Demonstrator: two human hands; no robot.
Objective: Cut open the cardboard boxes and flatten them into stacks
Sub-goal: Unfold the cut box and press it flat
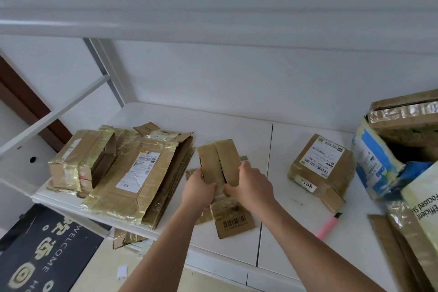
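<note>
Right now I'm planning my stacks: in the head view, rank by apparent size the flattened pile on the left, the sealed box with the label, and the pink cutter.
1. Flattened pile, clearly largest.
2. Sealed box, mid-sized.
3. Pink cutter, smallest, though it lies nearer the camera.

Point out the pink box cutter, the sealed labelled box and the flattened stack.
Pink box cutter (328,225): head view, mid-handle.
Sealed brown cardboard box (320,168): head view, top face.
Flattened cardboard stack (142,173): head view, top sheet.

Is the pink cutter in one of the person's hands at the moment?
No, the pink cutter lies on the table while both hands grip the small box.
</note>
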